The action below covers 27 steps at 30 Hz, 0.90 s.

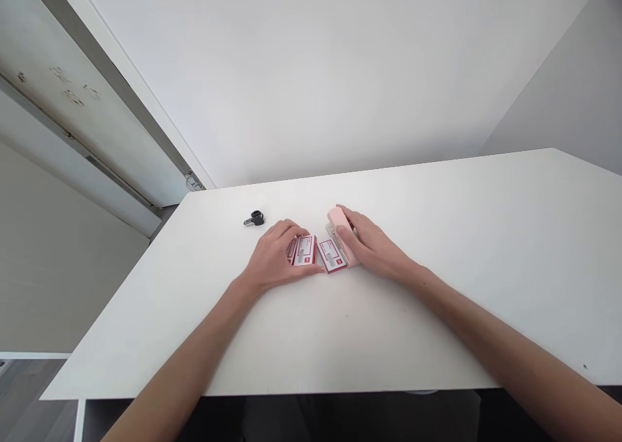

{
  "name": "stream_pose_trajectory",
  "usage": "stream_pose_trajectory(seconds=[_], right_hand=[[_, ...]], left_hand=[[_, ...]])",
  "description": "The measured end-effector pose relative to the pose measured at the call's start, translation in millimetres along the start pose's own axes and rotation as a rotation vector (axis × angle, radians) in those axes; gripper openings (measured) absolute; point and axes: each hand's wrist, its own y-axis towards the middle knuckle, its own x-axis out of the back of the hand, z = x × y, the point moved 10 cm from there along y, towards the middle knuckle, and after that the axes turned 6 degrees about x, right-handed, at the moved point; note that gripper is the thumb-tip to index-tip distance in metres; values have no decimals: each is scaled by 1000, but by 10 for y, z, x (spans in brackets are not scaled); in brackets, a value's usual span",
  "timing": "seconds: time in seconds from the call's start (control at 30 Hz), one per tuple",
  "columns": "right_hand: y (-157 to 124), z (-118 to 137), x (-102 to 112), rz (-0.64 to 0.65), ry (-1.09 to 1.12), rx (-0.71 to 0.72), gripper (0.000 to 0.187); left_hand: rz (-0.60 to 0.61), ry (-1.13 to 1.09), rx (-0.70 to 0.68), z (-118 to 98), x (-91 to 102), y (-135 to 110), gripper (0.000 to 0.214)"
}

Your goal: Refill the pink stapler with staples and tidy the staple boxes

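- Presently, pale pink plastic stapler [339, 218] sits on white tabletop [461, 221], beside small red-and-white rectangular boxes [305, 255].
- Risk: boxes may skew, should finger pressure fall unevenly.
- Long axis: slants far-left to near-right; nose end unclear.
- Right hand [372, 244]: grip wraps stapler.
- Left hand [276, 251]: grip pinches boxes, thumb against fingers.

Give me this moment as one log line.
left hand: around rectangular red-and-white boxes | right hand: gripping pale-pink stapler | between hands: similar box | behind left hand: small black-and-silver tool | surface: white table
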Motion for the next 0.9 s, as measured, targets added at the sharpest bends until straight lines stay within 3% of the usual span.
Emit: stream_pose_trajectory(seconds=[0.23,0.4,0.53,0.73,0.9], right_hand=[[-30,40,-102,-13,57,-89,50],[-73,-37,-174,-19,174,-209,60],[-101,-50,-177,-30,238,-223,64],[-98,-5,-168,-26,263,-210,63],[-86,56,-244,72,252,-203,62]], left_hand=[[-100,85,-24,-314,-93,-16,72],[-85,170,43,-282,-141,-22,73],[-86,177,22,-298,-132,-30,81],[-228,90,34,-344,45,-71,93],[-234,-131,104,-348,-102,-73,95]])
